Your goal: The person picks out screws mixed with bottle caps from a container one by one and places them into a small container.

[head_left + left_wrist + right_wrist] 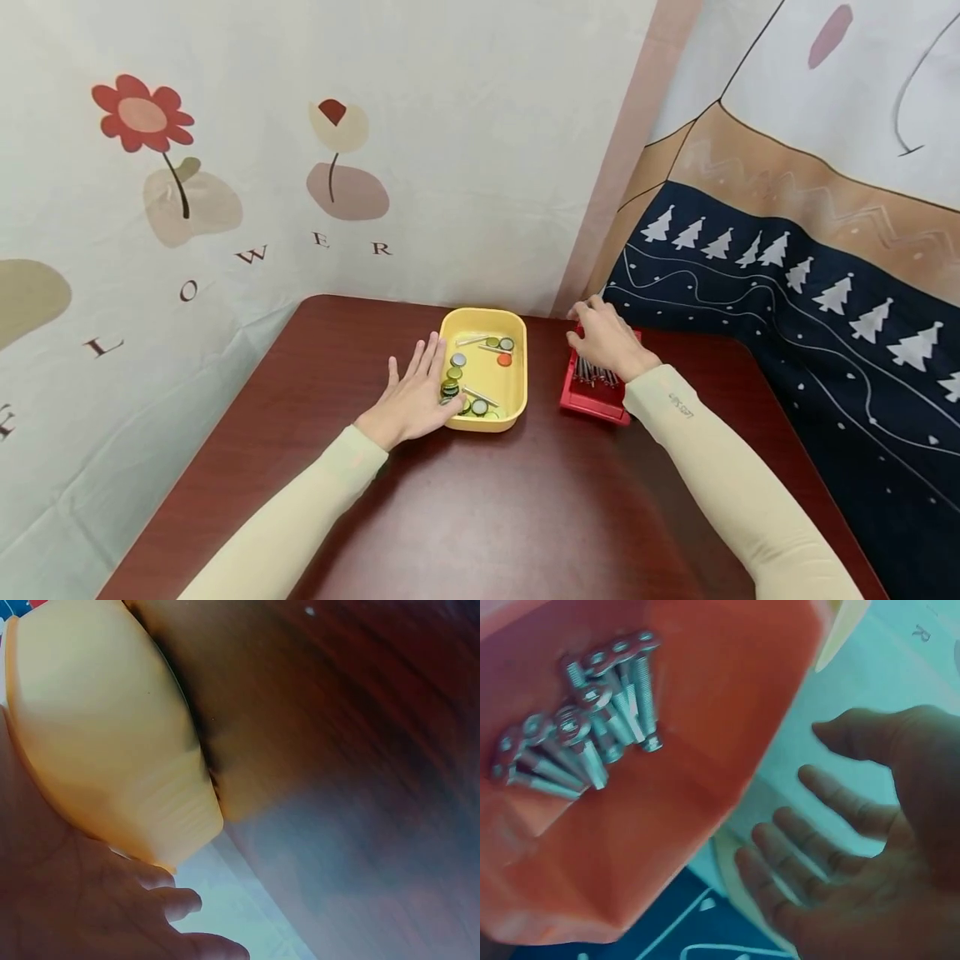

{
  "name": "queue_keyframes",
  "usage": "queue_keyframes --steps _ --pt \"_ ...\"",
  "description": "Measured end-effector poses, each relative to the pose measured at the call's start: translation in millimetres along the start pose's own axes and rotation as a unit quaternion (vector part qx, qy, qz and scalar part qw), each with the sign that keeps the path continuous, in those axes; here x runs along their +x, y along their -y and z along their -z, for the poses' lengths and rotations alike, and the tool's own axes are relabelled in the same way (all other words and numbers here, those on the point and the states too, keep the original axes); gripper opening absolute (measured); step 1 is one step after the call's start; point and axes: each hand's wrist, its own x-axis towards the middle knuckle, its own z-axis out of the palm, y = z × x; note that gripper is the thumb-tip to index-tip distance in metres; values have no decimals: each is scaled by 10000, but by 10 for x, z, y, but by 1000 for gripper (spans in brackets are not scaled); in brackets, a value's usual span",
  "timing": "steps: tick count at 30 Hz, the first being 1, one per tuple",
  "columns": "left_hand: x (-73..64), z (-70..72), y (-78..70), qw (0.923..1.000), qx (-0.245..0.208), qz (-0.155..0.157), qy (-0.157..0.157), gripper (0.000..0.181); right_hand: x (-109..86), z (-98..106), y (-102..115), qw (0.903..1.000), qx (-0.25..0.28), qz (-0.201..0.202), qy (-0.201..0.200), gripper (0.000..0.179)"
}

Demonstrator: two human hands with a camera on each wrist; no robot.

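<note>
My left hand (411, 398) lies along the left side of a yellow tray (523, 367), fingers straight and thumb over the near-left rim. The left wrist view shows that palm beside the outer wall of the tray (112, 742). Inside lie several round caps (479, 407), one orange-red disc (504, 360) and several thin metal rods (480, 396). Over a red bin (596, 407) is my right hand (606, 337), its fingers loosely bent and holding nothing. Several metal bolts (592, 727) sit in a heap in the bin, seen closely in the right wrist view.
Both containers stand toward the back of a dark reddish-brown table (480, 517). Right behind it hangs a pale cloth printed with flowers (480, 208). On the right, a navy cloth with white trees (750, 300) hangs close to the table's edge.
</note>
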Motion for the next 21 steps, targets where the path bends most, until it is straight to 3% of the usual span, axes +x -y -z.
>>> queue_keyframes --steps 5,11,16,21 --pt "26 -3 -6 10000 19 -24 -45 108 61 -49 183 9984 -117 541 97 50" --pt "24 -18 4 9999 30 -50 -114 108 105 -123 495 9907 -247 1231 530 59" --pt "18 -29 14 9999 46 -44 -88 108 164 -235 724 9819 -347 1511 1089 62" --pt "14 -25 14 9999 59 -40 -93 108 262 -322 922 9747 -531 1702 1347 61"
